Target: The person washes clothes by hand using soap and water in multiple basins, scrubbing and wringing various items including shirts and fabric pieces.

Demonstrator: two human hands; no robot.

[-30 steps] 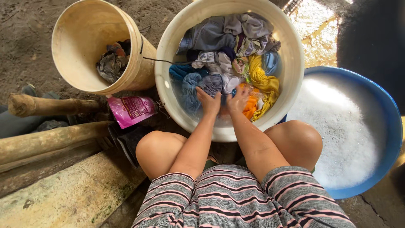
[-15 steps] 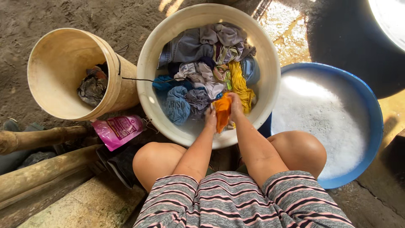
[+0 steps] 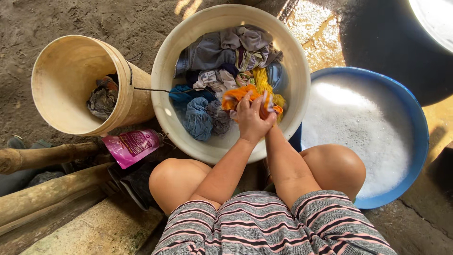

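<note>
Far left, wooden poles lie on the dirt. Beside them, a tan bucket tilts on its side with crumpled grey cloth inside. A pink pouch lies below it. Centre: a cream basin holds soaked laundry in grey, blue and yellow. Above its near side, the left hand and the right hand press together, both clamped on an orange cloth lifted clear of the water. The left hand covers most of the right. Right: a blue tub of white suds touches the basin.
</note>
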